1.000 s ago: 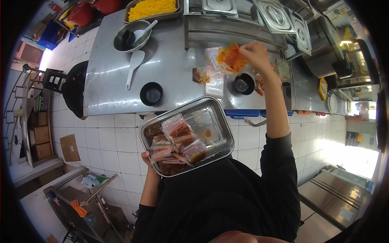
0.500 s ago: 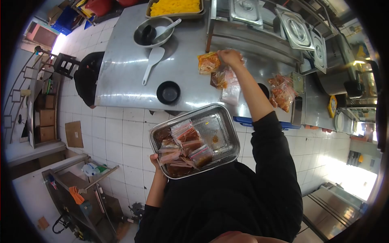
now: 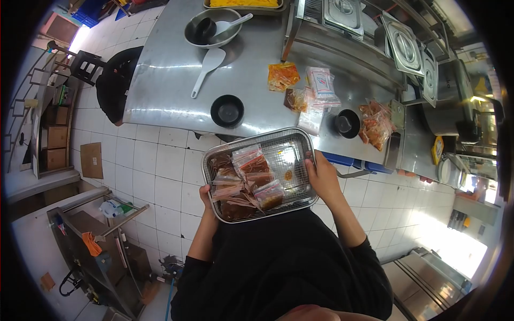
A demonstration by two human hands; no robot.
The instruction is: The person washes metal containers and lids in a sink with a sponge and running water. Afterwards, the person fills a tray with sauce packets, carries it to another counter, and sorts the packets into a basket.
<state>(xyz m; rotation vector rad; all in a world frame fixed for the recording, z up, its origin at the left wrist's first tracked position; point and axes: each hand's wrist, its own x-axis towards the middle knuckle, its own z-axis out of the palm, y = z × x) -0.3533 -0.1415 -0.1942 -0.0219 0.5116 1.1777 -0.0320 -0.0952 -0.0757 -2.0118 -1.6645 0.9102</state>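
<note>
Both of my hands hold a metal basket tray (image 3: 259,218) in front of my body. My left hand (image 3: 206,196) grips its left end, and my right hand (image 3: 323,174) its right end. Inside, small zip bags of brown sauce (image 3: 250,163) fill the left part. On the steel table lie an orange bag (image 3: 283,77), a brown bag (image 3: 296,100) and a stack of clear bags (image 3: 321,84). A black bowl (image 3: 347,124) stands beside a large bag of reddish food (image 3: 376,125). Another black bowl (image 3: 227,111) is near the table's front edge.
A metal bowl (image 3: 193,35) with a black cup and white ladle stands at the back of the steel table (image 3: 160,96), near a white paddle (image 3: 208,68). Yellow food fills a tray (image 3: 243,8) behind. Steel lids (image 3: 401,45) rest on the shelf. Someone's dark sleeve (image 3: 113,85) shows left.
My right hand put the orange bag down on the table's left side of the bags, let it go, and came back to grip the tray's right end. The view has shifted.
</note>
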